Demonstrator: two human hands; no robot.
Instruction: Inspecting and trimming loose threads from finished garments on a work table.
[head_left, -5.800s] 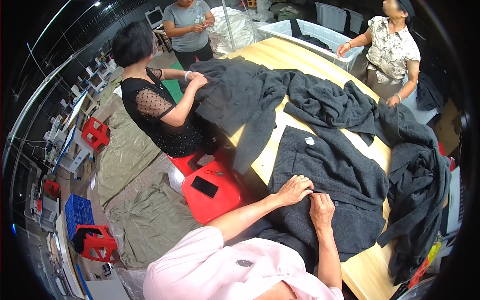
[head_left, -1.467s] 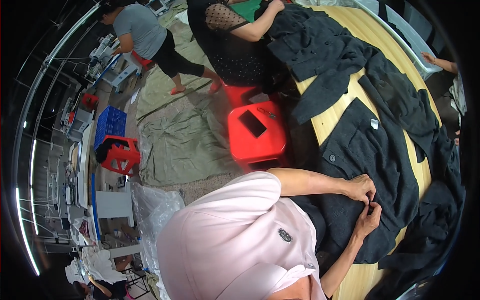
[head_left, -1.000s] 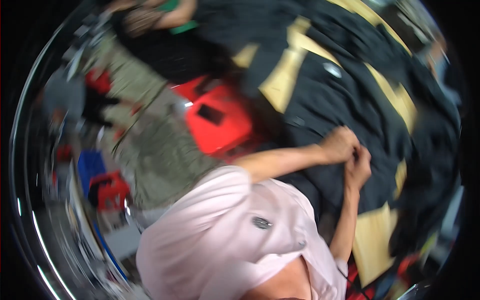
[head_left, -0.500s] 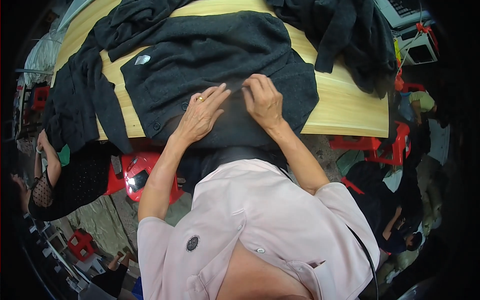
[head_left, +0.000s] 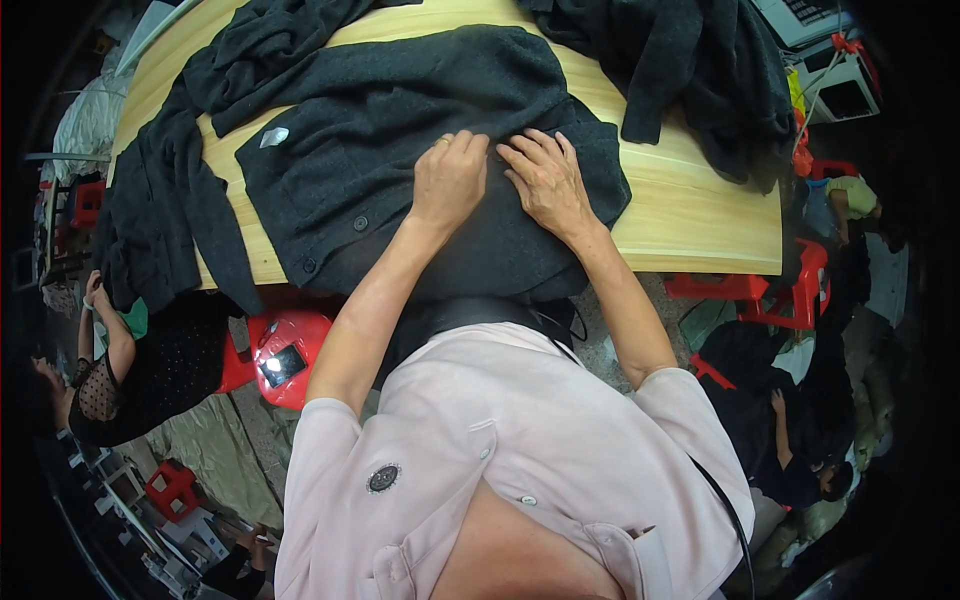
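A dark charcoal cardigan [head_left: 340,120] lies spread on the table in front of me, its near edge at my waist. Two round dark buttons [head_left: 361,224] show along its left part, and a small pale shiny patch [head_left: 274,137] sits on its upper left. My left hand [head_left: 450,182] is closed on the cloth near the middle, fingers curled under and their tips hidden. Close beside it, my right hand [head_left: 546,184] rests on the same cardigan with its fingers apart and slightly bent.
More dark garments lie on the wooden table [head_left: 700,225], at the left [head_left: 160,210] and far right [head_left: 700,80]. A red stool [head_left: 285,340] with a phone stands at my left, and another red stool [head_left: 800,285] at right. Other people sit on both sides.
My left hand has moved right and away from me, its stretched fingers now curled. My right hand has shifted slightly right and its bunched fingers have spread.
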